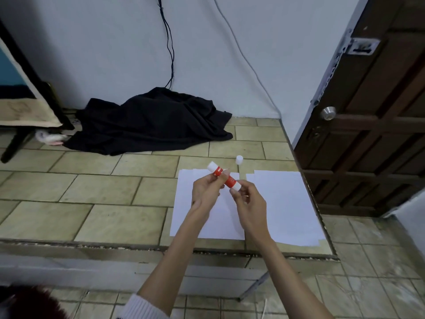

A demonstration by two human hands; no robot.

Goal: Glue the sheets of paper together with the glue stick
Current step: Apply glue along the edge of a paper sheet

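A red and white glue stick (224,176) is held in the air above the paper, lying tilted with its white end up to the left. My left hand (208,188) grips its middle. My right hand (249,201) pinches its lower right end between thumb and fingers. Two white sheets of paper lie side by side on the tiled counter: the left sheet (184,210) under my hands and the right sheet (287,203) beside it. The white cap (239,160) stands alone on the tiles just beyond the sheets.
A black cloth (149,122) is heaped at the back of the tiled counter (92,192) against the wall. A brown door (372,125) with a metal knob stands at the right. The counter's front edge runs below the sheets.
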